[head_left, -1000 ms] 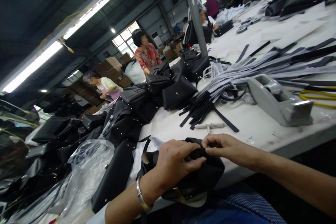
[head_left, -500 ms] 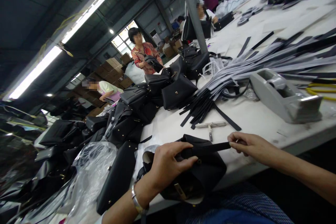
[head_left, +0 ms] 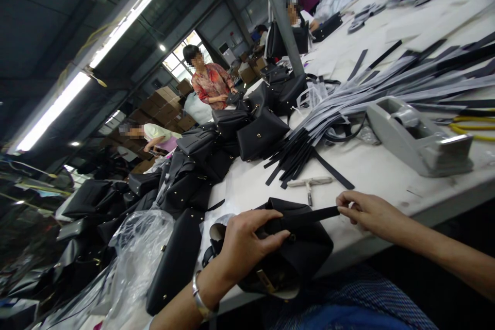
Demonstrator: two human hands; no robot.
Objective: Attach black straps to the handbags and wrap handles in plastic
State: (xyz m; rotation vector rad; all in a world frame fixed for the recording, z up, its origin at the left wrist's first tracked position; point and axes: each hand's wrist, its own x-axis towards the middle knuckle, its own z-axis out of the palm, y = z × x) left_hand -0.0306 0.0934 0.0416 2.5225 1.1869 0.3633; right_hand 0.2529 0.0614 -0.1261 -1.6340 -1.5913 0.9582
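Observation:
A black handbag [head_left: 309, 250] with gold-coloured fittings lies tilted at the table's front edge, its opening facing me. My left hand [head_left: 247, 242] grips the upper part of the bag, thumb and fingers pinched around black material. A black strap [head_left: 311, 216] runs from there to the right, drawn out straight. Its far end is pinched between the thumb and fingers of my right hand [head_left: 358, 210]. Just beyond the strap lies a T-handled tool [head_left: 310, 185] with a pale handle and a metal shaft.
A grey tape dispenser [head_left: 419, 139] stands at the right. Behind it spreads a bundle of plastic-wrapped black straps [head_left: 332, 118]. Several black bags [head_left: 263, 134] are piled to the left, beside crumpled clear plastic [head_left: 141, 242]. A metal post [head_left: 280, 15] rises farther back; co-workers stand across the table.
My hands keep their grip with hardly any movement. The co-worker in the patterned red top has lowered the bag they held and leans over the pile. The view has shifted slightly.

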